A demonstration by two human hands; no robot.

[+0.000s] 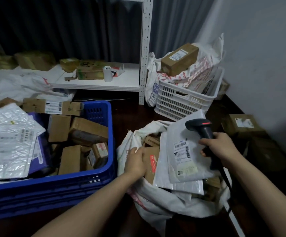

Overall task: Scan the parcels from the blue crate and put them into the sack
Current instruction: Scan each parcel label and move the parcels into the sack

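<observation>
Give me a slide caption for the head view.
Right hand grips barcode scanner; left hand rests on cardboard parcel in white sack.

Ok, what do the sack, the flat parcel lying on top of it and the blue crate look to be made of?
The sack is probably woven plastic, matt white; it crumples in soft folds. The flat parcel looks like a thin plastic film mailer, pale grey and slightly glossy, with creases and a paper label. The blue crate looks like rigid moulded plastic, smooth, with slotted walls.

dim room: white shelf [96,86], dark curtain [70,28], pale wall [258,48], dark floor [130,113].
</observation>
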